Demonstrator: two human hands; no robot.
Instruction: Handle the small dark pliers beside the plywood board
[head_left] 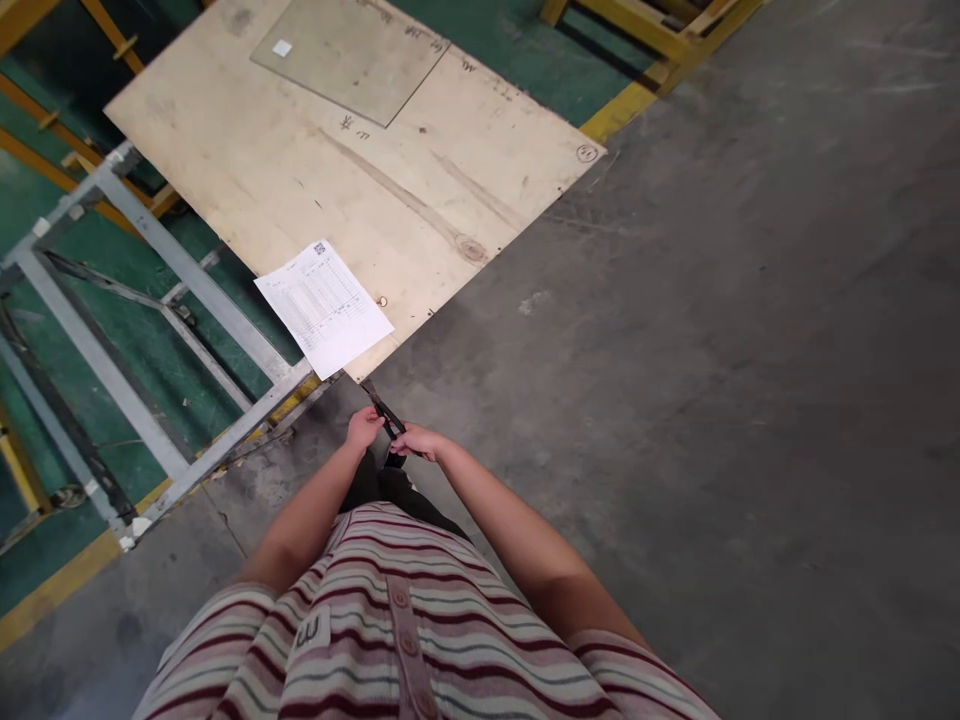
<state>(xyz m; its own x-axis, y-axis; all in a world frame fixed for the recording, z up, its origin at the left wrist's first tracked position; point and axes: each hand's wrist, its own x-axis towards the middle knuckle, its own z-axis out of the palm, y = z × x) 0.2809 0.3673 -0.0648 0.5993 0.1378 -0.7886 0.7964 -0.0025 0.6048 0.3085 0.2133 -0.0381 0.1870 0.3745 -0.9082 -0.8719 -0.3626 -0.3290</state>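
Note:
A dark two-handled tool, like pliers or pincers (pixel 385 408), points up toward the near corner of a plywood board (pixel 247 180). My right hand (pixel 416 441) is wrapped round one handle. On the other handle are the fingers of my left hand (pixel 365 428), closed. The tool's tip lies right by the board's corner; whether it touches is too small to tell. Near that corner a printed paper sheet (pixel 324 308) rests on the board, its lower left part over the edge. A glass pane (pixel 349 55) with a small white label lies at the board's far end.
A grey metal frame (pixel 217 310) stands left of the board, over a green floor area with yellow edging. Yellow frames are at the upper left and at the top right (pixel 637 30). Grey concrete floor (pixel 712 350) spreads to the right.

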